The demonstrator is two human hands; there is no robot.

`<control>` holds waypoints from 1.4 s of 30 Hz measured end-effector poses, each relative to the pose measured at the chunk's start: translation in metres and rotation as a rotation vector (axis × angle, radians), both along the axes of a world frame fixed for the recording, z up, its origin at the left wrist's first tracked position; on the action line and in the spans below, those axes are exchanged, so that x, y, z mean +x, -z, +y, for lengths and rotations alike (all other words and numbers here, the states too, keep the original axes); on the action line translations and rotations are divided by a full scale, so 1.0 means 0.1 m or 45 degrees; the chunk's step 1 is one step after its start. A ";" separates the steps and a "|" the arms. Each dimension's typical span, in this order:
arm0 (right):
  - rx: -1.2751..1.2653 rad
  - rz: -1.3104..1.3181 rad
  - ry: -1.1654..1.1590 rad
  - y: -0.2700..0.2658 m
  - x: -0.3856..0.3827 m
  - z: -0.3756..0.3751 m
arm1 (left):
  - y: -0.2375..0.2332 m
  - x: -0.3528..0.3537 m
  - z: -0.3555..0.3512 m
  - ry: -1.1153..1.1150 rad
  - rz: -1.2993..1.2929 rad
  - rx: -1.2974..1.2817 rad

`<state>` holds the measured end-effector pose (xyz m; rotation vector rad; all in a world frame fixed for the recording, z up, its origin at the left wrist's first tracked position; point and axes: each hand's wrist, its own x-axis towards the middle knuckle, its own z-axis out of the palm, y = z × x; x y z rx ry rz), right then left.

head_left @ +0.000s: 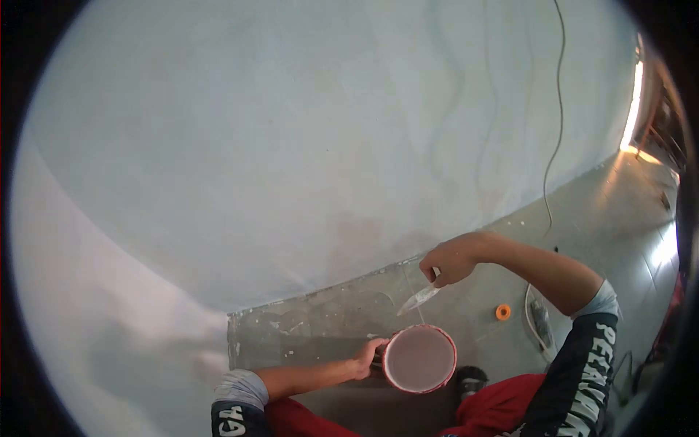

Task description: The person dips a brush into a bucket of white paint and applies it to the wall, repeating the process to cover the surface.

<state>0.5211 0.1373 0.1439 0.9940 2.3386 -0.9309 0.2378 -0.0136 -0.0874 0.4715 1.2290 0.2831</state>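
At the bottom centre, my left hand (366, 358) grips the side of a round bucket (420, 359) with a red rim and a pale, smooth surface inside. Above and to the right of it, my right hand (449, 264) is closed around the handle of a whitish pointed tool (418, 298). The tool's tip points down and left, above the bucket's rim and apart from it. Part of the left fingers is hidden behind the bucket.
A pale wall (277, 146) rises ahead, with a thin cable (560, 87) hanging down it at the right. On the grey tiled floor (604, 211) lie an orange ring (503, 312) and a cord beside a long object (540, 320). My shoe (472, 380) is right of the bucket.
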 end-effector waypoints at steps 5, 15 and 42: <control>0.052 0.267 -0.138 0.38 0.20 0.31 | -0.18 0.08 0.18 0.040 0.381 -0.176; -0.296 0.627 -0.008 0.41 0.28 0.58 | -2.44 0.51 -0.24 1.422 0.992 0.865; -0.068 0.062 -0.151 0.97 -0.18 -1.15 | -1.48 0.41 0.83 1.632 0.836 0.892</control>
